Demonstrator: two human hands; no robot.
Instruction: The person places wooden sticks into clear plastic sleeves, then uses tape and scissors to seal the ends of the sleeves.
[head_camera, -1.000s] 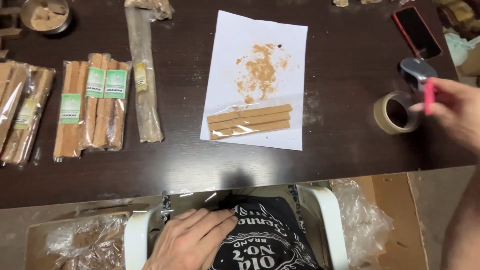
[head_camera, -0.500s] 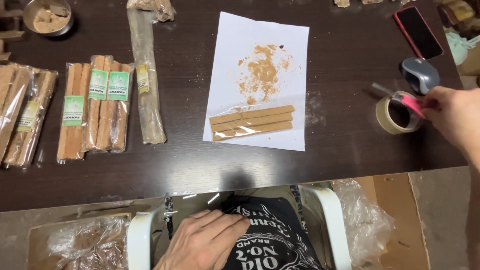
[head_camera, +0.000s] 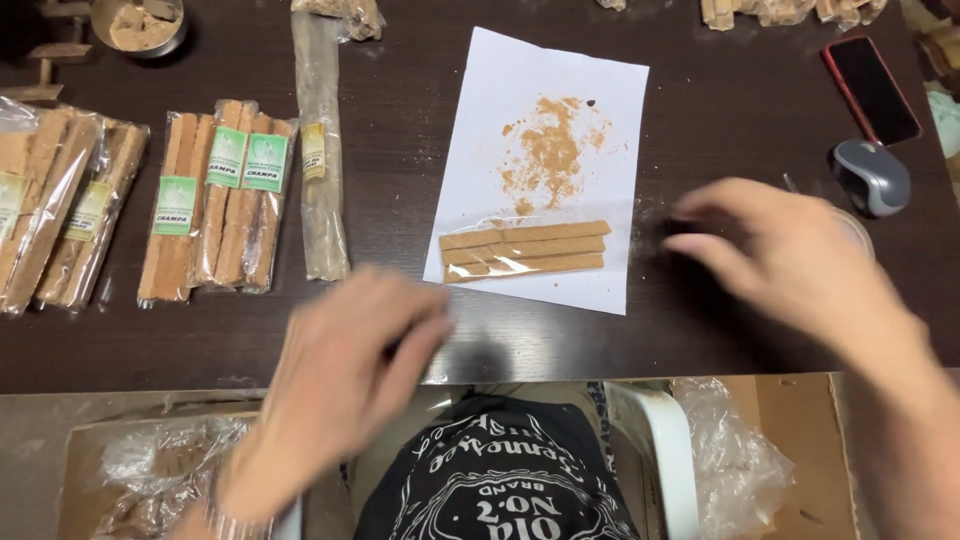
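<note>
Left hand (head_camera: 335, 385): lower centre-left, blurred, fingers loosely spread, holding nothing. Right hand (head_camera: 790, 265): centre-right, blurred, open, empty. Brown sticks (head_camera: 523, 250): on white paper sheet (head_camera: 580, 80), centre, between both hands. Packaged stick bundles (head_camera: 215, 205): left. Grey mouse (head_camera: 872, 176): right.

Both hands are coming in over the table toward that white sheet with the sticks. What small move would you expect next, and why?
Probably the hands close on the clear bag of brown sticks. It lies untouched on the white sheet, below some loose brown powder. The left hand and right hand are both blurred, apart from it, one on each side. What either hand holds cannot be told.
</note>
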